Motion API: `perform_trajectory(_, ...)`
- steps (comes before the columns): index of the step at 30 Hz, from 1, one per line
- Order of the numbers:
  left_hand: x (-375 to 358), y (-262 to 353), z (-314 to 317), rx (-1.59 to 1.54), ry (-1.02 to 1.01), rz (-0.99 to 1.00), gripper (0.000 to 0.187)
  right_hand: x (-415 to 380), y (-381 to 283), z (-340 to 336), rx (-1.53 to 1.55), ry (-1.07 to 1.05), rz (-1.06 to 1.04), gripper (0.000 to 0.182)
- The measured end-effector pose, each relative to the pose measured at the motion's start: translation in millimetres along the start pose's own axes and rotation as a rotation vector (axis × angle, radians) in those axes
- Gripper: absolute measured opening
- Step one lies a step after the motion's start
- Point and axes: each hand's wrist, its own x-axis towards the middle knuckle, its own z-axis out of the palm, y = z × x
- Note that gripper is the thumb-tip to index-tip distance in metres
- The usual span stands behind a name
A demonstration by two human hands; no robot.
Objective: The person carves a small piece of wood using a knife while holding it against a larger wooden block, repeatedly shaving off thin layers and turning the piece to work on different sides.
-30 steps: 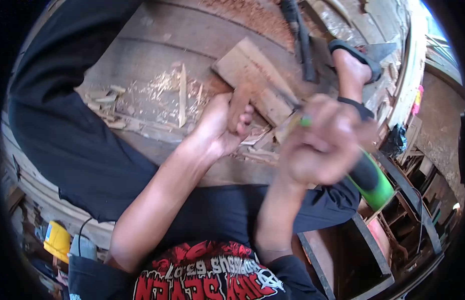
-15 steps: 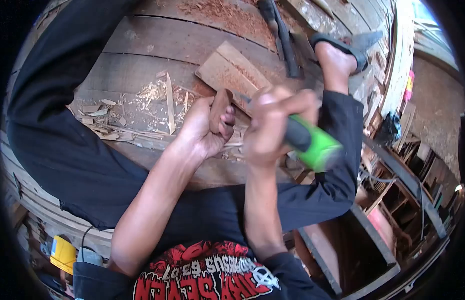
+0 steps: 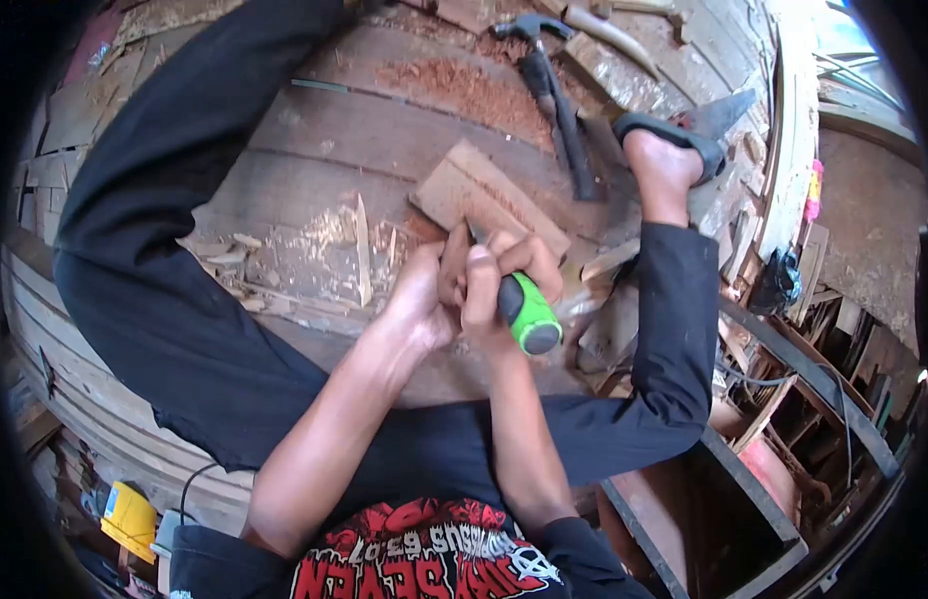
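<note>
My left hand (image 3: 416,298) is closed around a small brown piece of wood (image 3: 453,262), which sticks up past the fingers. Pressed close against it, my right hand (image 3: 487,285) grips a chisel (image 3: 533,315) by its green and black handle. The handle's butt points down toward my lap, and most of the blade is hidden by the fingers and the wood. Just beyond both hands, a flat wooden block (image 3: 499,200) dusted with reddish sawdust lies on the plank floor (image 3: 314,150).
A claw hammer (image 3: 559,110) lies beyond the block, near my sandalled foot (image 3: 668,160). Pale wood shavings (image 3: 329,240) and splinters are scattered left of the block. On the right stands an open wooden box frame (image 3: 753,489); a yellow container (image 3: 129,519) is at lower left.
My right hand has come in from the right with the chisel, up against the wood in my left hand. The view has shifted, showing the hammer's head now.
</note>
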Motion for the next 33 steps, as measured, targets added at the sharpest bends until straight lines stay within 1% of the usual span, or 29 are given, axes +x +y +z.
perform_trajectory(1, 1.3, 1.1, -3.5, 0.023, -0.058, 0.02, 0.022, 11.3, -2.2, 8.4, 0.058, 0.005, 0.007, 0.024)
perform_trajectory(2, 4.4, 4.2, -11.3, 0.035, -0.102, 0.038, 0.021, 22.1, -10.0, 5.5, 0.19, 0.07, 0.049, 0.022)
perform_trajectory(3, -8.0, 5.0, 0.8, 0.037, 0.002, 0.011, 0.018, 31.7, -26.1, 2.0, 0.332, 0.099, 0.058, 0.021)
perform_trajectory(4, -9.1, 2.9, -0.3, 0.038, 0.012, 0.018, 0.018, 39.4, -37.5, -2.2, 0.463, 0.08, 0.016, 0.02)
perform_trajectory(5, -9.2, 2.7, 1.9, 0.047, 0.014, 0.026, 0.018, 43.9, -44.4, -4.4, 0.484, 0.036, -0.007, 0.019)
perform_trajectory(6, -9.9, 3.0, 4.8, 0.06, 0.012, 0.032, 0.017, 39.6, -40.6, -5.6, 0.474, 0.058, -0.051, 0.018)
perform_trajectory(7, -8.1, 4.3, 3.2, 0.046, -0.026, 0.022, 0.017, 21.8, -22.4, -2.6, 0.386, 0.013, 0.038, 0.019)
perform_trajectory(8, -6.0, 5.7, 1.5, -0.027, 0.015, 0.002, 0.017, 5.5, -8.3, 1.8, 0.296, -0.035, 0.125, 0.019)
perform_trajectory(9, -1.9, 4.3, -1.2, 0.019, -0.007, 0.015, 0.017, 12.5, -22.7, 4.5, 0.263, -0.129, 0.09, 0.021)
perform_trajectory(10, -1.2, 5.6, 0.8, 0.063, -0.024, 0.034, 0.018, 21.0, -27.7, 7.3, 0.299, -0.083, 0.044, 0.021)
perform_trajectory(12, -8.4, 0.4, 1.8, 0.046, 0.011, 0.012, 0.018, 23.1, -38.1, 3.1, 0.342, 0.029, 0.006, 0.02)
perform_trajectory(13, -11.1, 3.7, 5.3, 0.036, 0.019, 0.019, 0.018, 28.8, -45.8, -4.4, 0.533, -0.028, -0.079, 0.019)
perform_trajectory(14, -13.0, 3.1, 1.7, 0.031, 0.016, 0.026, 0.018, 24.8, -42.0, -9.5, 0.604, 0.017, -0.046, 0.024)
perform_trajectory(15, -12.6, 3.1, 1.2, 0.034, 0.001, 0.03, 0.017, 14.9, -31.9, -5.1, 0.29, -0.006, -0.021, 0.02)
perform_trajectory(16, -9.3, 4.5, 4.1, 0.045, -0.025, 0.037, 0.017, 9.3, -22.7, -1.0, 0.187, -0.056, -0.003, 0.018)
perform_trajectory(17, -0.3, 3.2, 1.3, -0.029, 0.059, 0.019, 0.016, 3.6, -13.4, 3.1, 0.084, -0.107, 0.009, 0.017)
perform_trajectory(18, -0.1, 4.7, 5.1, -0.016, 0.03, 0.015, 0.016, 8.7, -17.9, 8.8, 0.196, -0.197, 0.027, 0.016)
perform_trajectory(19, -0.9, 6.6, 4.0, -0.007, 0.012, 0.012, 0.016, 17.3, -30.3, 12.8, 0.322, -0.115, 0.065, 0.018)
perform_trajectory(20, -3.2, 4.9, -2.1, -0.004, 0.01, -0.006, 0.015, 22.3, -28.6, 7.0, 0.343, 0.012, 0.103, 0.017)
perform_trajectory(22, -10.4, 5.5, -2.2, -0.029, -0.006, -0.001, 0.016, 34.9, -47.4, -3.3, 0.566, 0.054, 0.024, 0.016)
perform_trajectory(23, -10.3, 3.9, -3.6, -0.021, -0.005, 0.008, 0.016, 31.5, -47.8, -5.2, 0.484, 0.023, -0.006, 0.015)
perform_trajectory(24, -8.0, 3.5, -0.3, -0.003, -0.021, 0.019, 0.016, 18.3, -31.1, -5.3, 0.278, -0.023, 0.028, 0.017)
perform_trajectory(25, -4.6, 1.7, -0.3, -0.038, 0.034, 0.038, 0.017, 14.5, -26.8, 1.7, 0.069, -0.076, 0.052, 0.02)
perform_trajectory(26, 1.1, 3.4, 0.6, -0.009, -0.017, 0.019, 0.018, 9.3, -28.2, 10.5, 0.321, -0.095, 0.134, 0.022)
perform_trajectory(27, 6.0, 8.0, -1.4, 0.016, -0.061, 0.012, 0.019, 13.4, -21.1, 9.6, 0.32, -0.116, 0.093, 0.024)
perform_trajectory(28, -1.8, 6.6, -1.8, 0.032, -0.083, -0.011, 0.019, 20.1, -37.4, 12.0, 0.31, 0.006, 0.204, 0.024)
perform_trajectory(29, -7.6, 3.8, -0.4, 0.004, 0.005, 0.016, 0.023, 23.9, -46.9, 7.3, 0.467, 0.055, 0.163, 0.024)
perform_trajectory(31, -8.0, 6.2, -1.7, 0.022, -0.02, 0.043, 0.024, 30.5, -45.2, -1.7, 0.598, 0.056, -0.014, 0.025)
perform_trajectory(33, -8.2, 2.8, 1.5, 0.031, -0.045, 0.036, 0.023, 11.8, -19.2, 8.4, 0.065, -0.06, -0.126, 0.026)
